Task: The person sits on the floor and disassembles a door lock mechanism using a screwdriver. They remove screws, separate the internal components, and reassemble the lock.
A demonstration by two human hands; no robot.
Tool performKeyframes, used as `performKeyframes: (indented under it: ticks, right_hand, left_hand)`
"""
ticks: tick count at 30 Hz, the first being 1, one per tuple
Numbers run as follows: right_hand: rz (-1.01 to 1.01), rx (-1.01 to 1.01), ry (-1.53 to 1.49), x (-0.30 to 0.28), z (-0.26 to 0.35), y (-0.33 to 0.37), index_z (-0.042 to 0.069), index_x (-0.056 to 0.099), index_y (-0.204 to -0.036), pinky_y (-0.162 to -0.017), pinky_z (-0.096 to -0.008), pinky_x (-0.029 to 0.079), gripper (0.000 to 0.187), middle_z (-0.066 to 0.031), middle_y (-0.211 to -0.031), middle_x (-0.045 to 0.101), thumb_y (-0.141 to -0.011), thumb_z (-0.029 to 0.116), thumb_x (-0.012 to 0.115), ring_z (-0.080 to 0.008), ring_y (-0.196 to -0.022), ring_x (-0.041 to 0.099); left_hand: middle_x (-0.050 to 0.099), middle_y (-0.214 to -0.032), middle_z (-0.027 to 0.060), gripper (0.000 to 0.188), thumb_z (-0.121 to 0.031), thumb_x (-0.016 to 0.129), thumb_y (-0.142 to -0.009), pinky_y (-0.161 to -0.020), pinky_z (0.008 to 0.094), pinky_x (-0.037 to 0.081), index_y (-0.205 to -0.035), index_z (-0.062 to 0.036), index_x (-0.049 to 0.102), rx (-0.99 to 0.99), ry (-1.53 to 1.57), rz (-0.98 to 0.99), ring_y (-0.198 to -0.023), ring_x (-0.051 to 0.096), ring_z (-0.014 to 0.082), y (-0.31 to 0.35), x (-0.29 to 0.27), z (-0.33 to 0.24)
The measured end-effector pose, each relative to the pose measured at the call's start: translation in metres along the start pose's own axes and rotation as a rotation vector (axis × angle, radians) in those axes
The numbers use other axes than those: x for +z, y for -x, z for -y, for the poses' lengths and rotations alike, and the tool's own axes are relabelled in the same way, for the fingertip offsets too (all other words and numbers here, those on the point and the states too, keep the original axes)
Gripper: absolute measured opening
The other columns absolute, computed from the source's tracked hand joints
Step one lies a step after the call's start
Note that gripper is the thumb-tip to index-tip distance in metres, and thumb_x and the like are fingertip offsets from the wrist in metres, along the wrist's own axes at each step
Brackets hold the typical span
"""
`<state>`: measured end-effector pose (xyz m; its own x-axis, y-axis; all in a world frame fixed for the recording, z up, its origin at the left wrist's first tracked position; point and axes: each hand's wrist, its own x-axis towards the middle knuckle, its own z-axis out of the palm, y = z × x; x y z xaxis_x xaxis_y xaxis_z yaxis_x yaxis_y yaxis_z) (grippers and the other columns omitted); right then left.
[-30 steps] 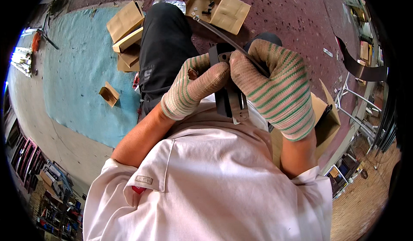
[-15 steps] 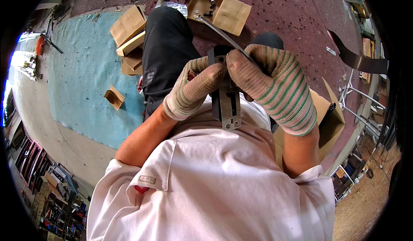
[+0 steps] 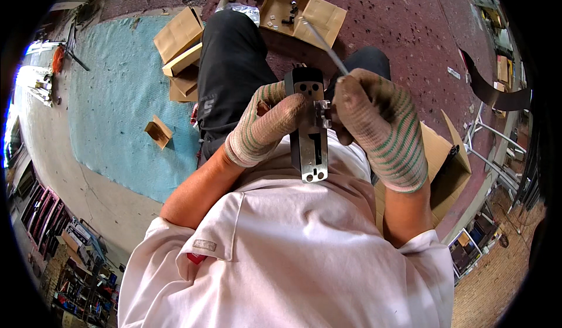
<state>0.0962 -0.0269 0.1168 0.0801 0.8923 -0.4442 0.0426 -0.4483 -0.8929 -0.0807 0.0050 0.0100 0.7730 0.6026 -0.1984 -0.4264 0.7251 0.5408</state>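
Fingers of the left hand [image 3: 262, 120] pinched the metal casing [image 3: 313, 146], best held steady, beside the right hand [image 3: 383, 132], whose fingers gripped a thin rod [image 3: 325, 44] (a shiny fitting [image 3: 322, 115] showed between).

A slotted silver-and-black fitting [image 3: 308, 138] is held, shiny piece [image 3: 323, 114] at its right edge; a grey rod [image 3: 329, 52] slants nearby.

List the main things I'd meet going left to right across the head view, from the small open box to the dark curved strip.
Small open box → left hand → black-and-metal part → right hand → dark curved strip.
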Motion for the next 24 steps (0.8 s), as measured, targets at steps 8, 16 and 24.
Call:
performKeyframes:
  ticks: [8,16,24]
  right_hand:
    - [-0.024,-0.231,0.121,-0.001,-0.017,0.031,0.010,0.059,-0.091,-0.058,-0.0200,0.043,0.037,0.0053,-0.070,0.054,-0.073,0.025,0.087,-0.0021,-0.062,0.048]
    - [-0.065,-0.580,0.405,0.004,-0.043,0.034,0.008,0.061,-0.097,-0.059,-0.0345,0.050,0.063,-0.0081,-0.075,0.064,-0.056,0.043,0.093,-0.0241,-0.064,0.062]
    - [0.023,-0.454,0.470,0.005,-0.030,0.032,0.011,0.068,-0.078,-0.062,-0.0365,0.050,0.044,-0.0047,-0.070,0.065,-0.057,0.042,0.091,-0.0272,-0.067,0.062]
  left_hand:
    - [0.065,-0.097,0.0117,0.062,-0.050,0.067,-0.087,-0.076,0.0306,0.053,-0.115,0.0039,0.058,0.054,-0.107,-0.037,-0.085,0.064,0.0187,0.000,-0.004,-0.002]
    - [0.064,-0.092,0.0127,0.065,-0.055,0.065,-0.086,-0.067,0.0257,0.050,-0.112,0.0038,0.059,0.086,-0.111,-0.107,-0.078,0.061,0.0158,-0.004,0.004,-0.003]
    - [0.070,-0.100,0.0042,0.041,-0.036,0.064,-0.093,-0.081,0.0275,0.053,-0.118,-0.0027,0.061,0.106,-0.011,0.067,-0.089,0.066,0.0113,-0.004,-0.008,-0.001]
